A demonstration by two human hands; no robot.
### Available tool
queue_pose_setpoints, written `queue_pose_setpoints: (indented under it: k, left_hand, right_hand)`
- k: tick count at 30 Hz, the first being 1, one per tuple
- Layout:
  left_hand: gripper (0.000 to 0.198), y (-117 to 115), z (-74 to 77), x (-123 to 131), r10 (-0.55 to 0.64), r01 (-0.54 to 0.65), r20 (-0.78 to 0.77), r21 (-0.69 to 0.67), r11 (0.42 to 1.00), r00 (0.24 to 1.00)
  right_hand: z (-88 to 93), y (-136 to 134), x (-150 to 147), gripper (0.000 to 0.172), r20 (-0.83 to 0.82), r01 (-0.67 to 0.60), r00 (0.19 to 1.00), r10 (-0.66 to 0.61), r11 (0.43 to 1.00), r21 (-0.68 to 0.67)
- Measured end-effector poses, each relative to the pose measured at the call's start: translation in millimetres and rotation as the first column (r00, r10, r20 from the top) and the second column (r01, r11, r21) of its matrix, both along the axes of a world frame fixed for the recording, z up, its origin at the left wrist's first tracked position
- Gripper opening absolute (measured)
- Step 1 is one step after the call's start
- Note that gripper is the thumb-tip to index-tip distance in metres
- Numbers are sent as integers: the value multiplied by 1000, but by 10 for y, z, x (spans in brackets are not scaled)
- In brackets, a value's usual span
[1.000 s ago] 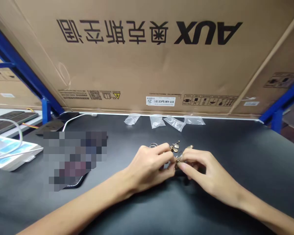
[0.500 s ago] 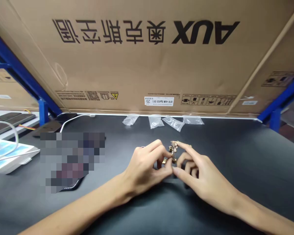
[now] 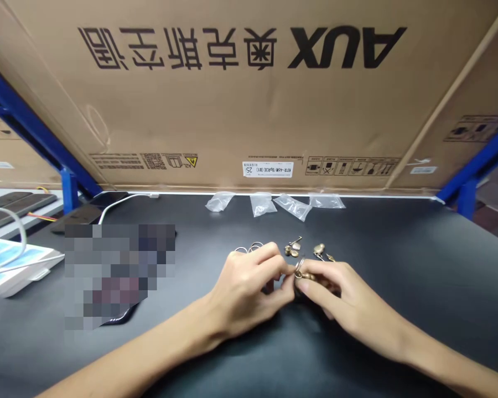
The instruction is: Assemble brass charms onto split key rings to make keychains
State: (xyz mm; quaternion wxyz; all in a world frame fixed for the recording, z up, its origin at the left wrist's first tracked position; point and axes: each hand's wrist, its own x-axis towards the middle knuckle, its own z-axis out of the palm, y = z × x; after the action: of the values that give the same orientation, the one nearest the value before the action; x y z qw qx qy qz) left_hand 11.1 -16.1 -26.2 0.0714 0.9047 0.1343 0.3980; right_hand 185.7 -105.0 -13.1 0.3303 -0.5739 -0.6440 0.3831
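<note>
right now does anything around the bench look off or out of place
The large AUX carton on the blue metal rack behind the black bench top looks odd: it sits upside down, with its lettering and label inverted.

A large cardboard carton (image 3: pixel 232 110), its AUX logo and Chinese lettering upside down, stands behind a black workbench (image 3: pixel 398 309), held within a blue steel rack (image 3: pixel 69 190). Another brown carton (image 3: pixel 12 171) sits beyond the rack at left, and a patch of floor (image 3: pixel 492 207) shows at right.
</note>
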Motion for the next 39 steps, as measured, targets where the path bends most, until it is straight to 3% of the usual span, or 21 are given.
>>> queue_pose_setpoints:
  k: [4, 8, 11, 13, 16, 18, 19, 21, 23, 25, 27, 29, 31, 34, 37, 39]
  left_hand:
    - [12, 17, -30, 15, 6, -4, -15, 133, 991, 1000]
    - [12, 95, 9, -38, 0, 17, -43, 388, 922, 999]
    - [6, 143, 73, -106, 9, 17, -46, 536, 844, 999]
    - [8, 144, 91, -127, 20, -5, -22, 546, 838, 1000]
    - [13, 87, 80, -98, 84, -83, 14, 369, 926, 996]
    - [13, 19, 77, -49, 126, -126, -6, 47, 991, 992]
    - [15, -17, 80, -23, 126, -130, -37, -159, 979, 991]
    - [19, -80, 92, 27, 65, -106, -98, -505, 857, 993]
    - [22, -114, 97, 60, 2, -60, -86, -677, 733, 996]
    - [20, -110, 83, 69, 0, -40, -55, -714, 699, 998]
    - [16, -72, 52, 51, 47, -65, -45, -605, 794, 998]
    - [15, -23, 16, 17, 81, -91, -42, -400, 912, 996]
    - [20, 9, -10, -14, 81, -89, -43, -233, 968, 996]
    - [27, -11, -10, -16, 25, -19, 19, -284, 959, 999]
    - [22, -57, 11, 15, -8, 63, 115, -486, 872, 993]
    - [24, -54, 14, 18, -42, 97, 127, -464, 880, 991]
  right_hand:
    - [58, -5, 44, 34, -63, -23, 998, 18, 996, -81]
    - [56, -12, 102, 35, -349, -153, 934, 80, 971, -186]
    - [62, -19, 127, 34, -460, -158, 886, 62, 972, -174]
    - [80, -19, 125, 31, -430, -116, 902, 48, 984, -133]
    - [99, -6, 110, 27, -361, -88, 931, 57, 994, -71]
    - [92, 10, 103, 27, -319, -56, 947, 29, 996, -75]
    - [83, 17, 99, 28, -300, -45, 954, 18, 996, -83]
    - [61, 26, 86, 30, -264, -51, 964, 21, 993, -105]
    - [45, 23, 63, 31, -208, -75, 977, 50, 991, -113]
    - [38, 8, 32, 31, -119, -83, 990, 69, 990, -115]
    - [37, -11, 1, 34, -22, -78, 997, 76, 991, -106]
    - [37, -25, -23, 37, 42, -73, 996, 77, 993, -95]
    - [34, -32, -39, 39, 55, -67, 996, 72, 994, -91]
    - [36, -31, -49, 39, 21, -62, 998, 65, 992, -107]
    - [42, -21, -42, 39, 11, -72, 997, 74, 988, -133]
    - [43, -12, -24, 39, -14, -90, 996, 89, 982, -163]
